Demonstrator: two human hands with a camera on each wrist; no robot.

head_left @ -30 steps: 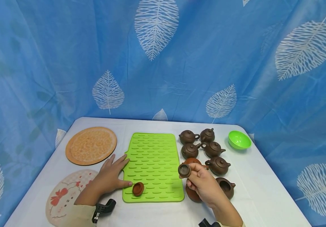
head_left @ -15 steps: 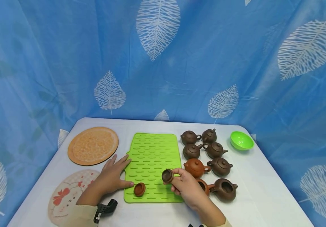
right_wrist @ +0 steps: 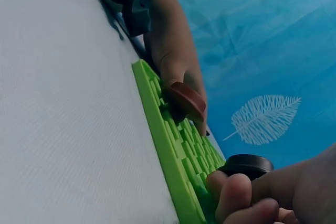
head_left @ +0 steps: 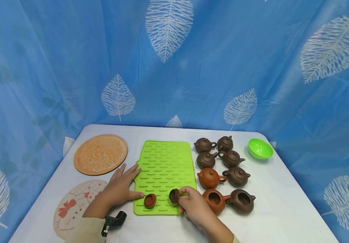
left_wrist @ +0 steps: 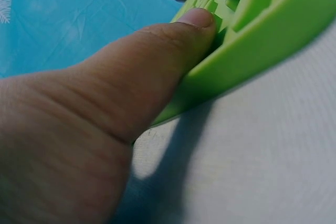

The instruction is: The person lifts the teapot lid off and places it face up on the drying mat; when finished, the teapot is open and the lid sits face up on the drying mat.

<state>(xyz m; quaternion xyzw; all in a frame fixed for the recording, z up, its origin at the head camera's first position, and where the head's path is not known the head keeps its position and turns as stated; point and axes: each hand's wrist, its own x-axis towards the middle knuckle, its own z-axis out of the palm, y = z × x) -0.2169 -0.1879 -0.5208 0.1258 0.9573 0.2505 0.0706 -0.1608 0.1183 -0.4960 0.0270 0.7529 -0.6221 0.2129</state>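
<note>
My right hand pinches a dark brown teapot lid between thumb and fingers, low over the front right part of the green ridged mat. The lid's hollow underside faces left in the head view. Left of it, a reddish-brown teapot lid lies on the mat, its hollow side up and tilted. My left hand rests spread at the mat's left edge, thumb tip on the mat close to the reddish lid. Two lidless teapots, one reddish and one dark, stand right of my right hand.
Several lidded teapots stand behind the lidless ones, among them a reddish one and a dark one. A green bowl sits at the back right. To the left lie a round tan mat and a round patterned mat.
My right hand has carried the dark lid leftward from over the teapots, then lower over the mat, uncovering the reddish teapots. My left hand stays in place.
</note>
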